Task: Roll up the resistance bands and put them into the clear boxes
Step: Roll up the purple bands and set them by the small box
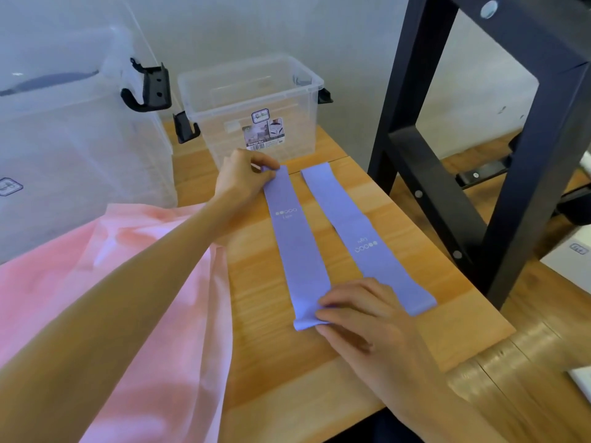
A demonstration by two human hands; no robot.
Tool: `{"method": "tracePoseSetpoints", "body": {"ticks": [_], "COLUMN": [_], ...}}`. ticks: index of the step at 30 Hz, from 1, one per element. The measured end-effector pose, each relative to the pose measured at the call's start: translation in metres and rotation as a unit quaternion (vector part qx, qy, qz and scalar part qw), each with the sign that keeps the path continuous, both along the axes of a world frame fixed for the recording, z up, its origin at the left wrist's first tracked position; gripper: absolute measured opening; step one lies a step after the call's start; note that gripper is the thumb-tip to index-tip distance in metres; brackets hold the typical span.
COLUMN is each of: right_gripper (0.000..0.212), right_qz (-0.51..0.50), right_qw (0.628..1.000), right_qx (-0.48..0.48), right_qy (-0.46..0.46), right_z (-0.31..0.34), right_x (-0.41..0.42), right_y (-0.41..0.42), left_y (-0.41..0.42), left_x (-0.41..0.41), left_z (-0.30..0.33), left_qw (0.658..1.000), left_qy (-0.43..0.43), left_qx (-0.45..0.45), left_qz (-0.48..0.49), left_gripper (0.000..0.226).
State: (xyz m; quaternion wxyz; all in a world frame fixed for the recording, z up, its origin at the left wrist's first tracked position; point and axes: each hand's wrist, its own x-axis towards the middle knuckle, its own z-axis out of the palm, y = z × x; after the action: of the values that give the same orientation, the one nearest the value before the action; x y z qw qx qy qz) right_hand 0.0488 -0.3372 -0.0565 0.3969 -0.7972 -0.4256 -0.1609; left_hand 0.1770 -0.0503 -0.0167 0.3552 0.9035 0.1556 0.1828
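Observation:
Two purple resistance bands lie flat side by side on the wooden table (463,334). My left hand (244,175) pinches the far end of the left band (299,247). My right hand (361,314) pinches that band's near end, where the edge is slightly folded over. The right band (361,238) lies untouched beside it. A small clear box (252,103) with black latches stands open just beyond the bands. A larger clear box (70,129) stands at the left.
A pink cloth (121,282) covers the table's left side, under my left forearm. A black metal frame (499,155) stands on the table to the right of the bands. A white object (580,378) pokes in at the right edge.

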Motion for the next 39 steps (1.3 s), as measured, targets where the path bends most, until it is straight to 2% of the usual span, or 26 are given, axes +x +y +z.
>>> {"method": "tracePoseSetpoints", "body": {"ticks": [12,20,23,26,27,33,36,39], "right_gripper": [0.018,0.021,0.020,0.019,0.019,0.017,0.019,0.020], "right_qz": [-0.031,0.020,0.027,0.025,0.027,0.048,0.055,0.057], "right_qw": [0.991,0.990,0.989,0.988,0.988,0.982,0.983,0.985], "right_qx": [-0.073,-0.097,-0.114,-0.120,-0.125,-0.150,-0.148,-0.143], "right_qy": [-0.106,-0.096,-0.091,-0.090,-0.091,-0.101,-0.094,-0.080], "right_z": [0.000,-0.001,0.000,-0.001,-0.001,0.002,0.003,0.003], "right_x": [0.001,-0.004,-0.007,-0.008,-0.008,-0.002,-0.002,-0.001], "right_y": [0.001,-0.001,-0.005,-0.005,-0.003,-0.003,-0.003,-0.002], "left_y": [0.003,0.005,0.004,0.004,0.003,0.002,0.003,0.001], "left_x": [0.004,-0.001,-0.004,-0.007,-0.007,-0.006,-0.012,-0.030], "left_z": [-0.008,-0.013,-0.017,-0.019,-0.019,-0.015,-0.006,0.007], "left_qw": [1.000,0.999,0.991,0.955,0.947,0.965,0.984,0.999], "left_qy": [-0.003,-0.018,-0.024,-0.042,-0.044,0.008,0.039,0.017], "left_qx": [0.007,0.025,0.122,0.281,0.305,0.246,0.144,0.017], "left_qz": [-0.017,-0.023,-0.057,-0.081,-0.088,-0.090,-0.103,-0.043], "left_gripper": [0.014,0.016,0.019,0.020,0.021,0.028,0.033,0.032]}}
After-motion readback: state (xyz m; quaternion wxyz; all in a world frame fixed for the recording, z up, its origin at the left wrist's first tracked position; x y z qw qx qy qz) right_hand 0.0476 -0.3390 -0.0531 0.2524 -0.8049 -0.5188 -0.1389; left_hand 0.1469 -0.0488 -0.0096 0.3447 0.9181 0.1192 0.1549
